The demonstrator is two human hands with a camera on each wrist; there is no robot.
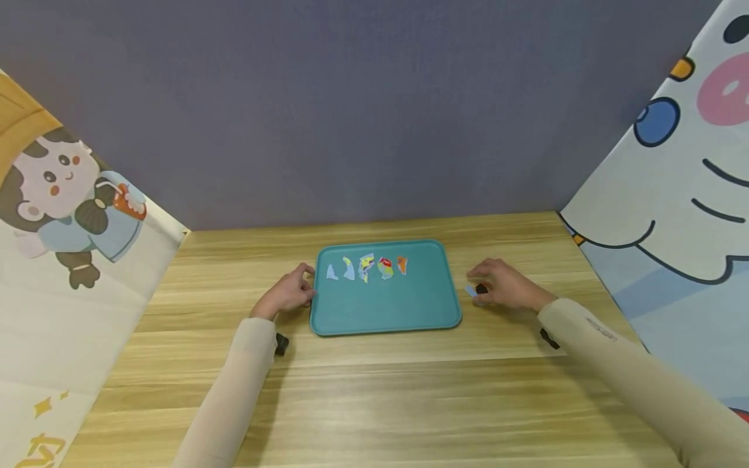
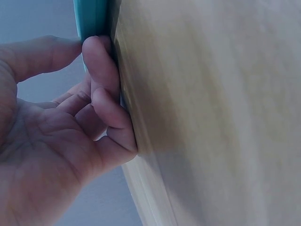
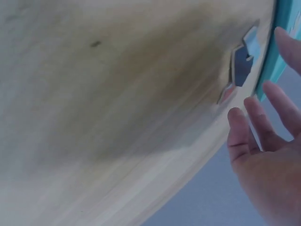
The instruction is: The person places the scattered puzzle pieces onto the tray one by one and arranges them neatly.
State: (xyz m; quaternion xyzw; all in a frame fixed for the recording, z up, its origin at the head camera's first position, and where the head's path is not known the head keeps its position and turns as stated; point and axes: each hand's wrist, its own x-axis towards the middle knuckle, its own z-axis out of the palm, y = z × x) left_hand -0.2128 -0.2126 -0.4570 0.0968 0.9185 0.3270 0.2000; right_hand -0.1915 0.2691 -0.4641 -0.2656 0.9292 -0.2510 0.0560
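Observation:
A teal tray (image 1: 386, 315) lies on the wooden table. Along its far half sit several flat, irregular picture pieces, among them a pale blue one (image 1: 331, 272), a red and yellow one (image 1: 385, 268) and an orange one (image 1: 402, 265). My left hand (image 1: 290, 290) pinches the tray's left rim between thumb and fingers. Right of the tray, my right hand (image 1: 497, 284) hovers with fingers spread over loose pieces on the table: a dark one (image 3: 241, 66), a light blue one (image 3: 252, 43) and a reddish one (image 3: 227, 93). In the right wrist view the fingertips are apart from them.
The wooden table (image 1: 374, 403) meets a grey-blue panel (image 1: 374, 117) at the back. Cartoon-printed panels stand at the left (image 1: 105, 260) and right (image 1: 673, 214). A small black object (image 1: 281, 344) shows by the left wrist, another (image 1: 549, 338) by the right.

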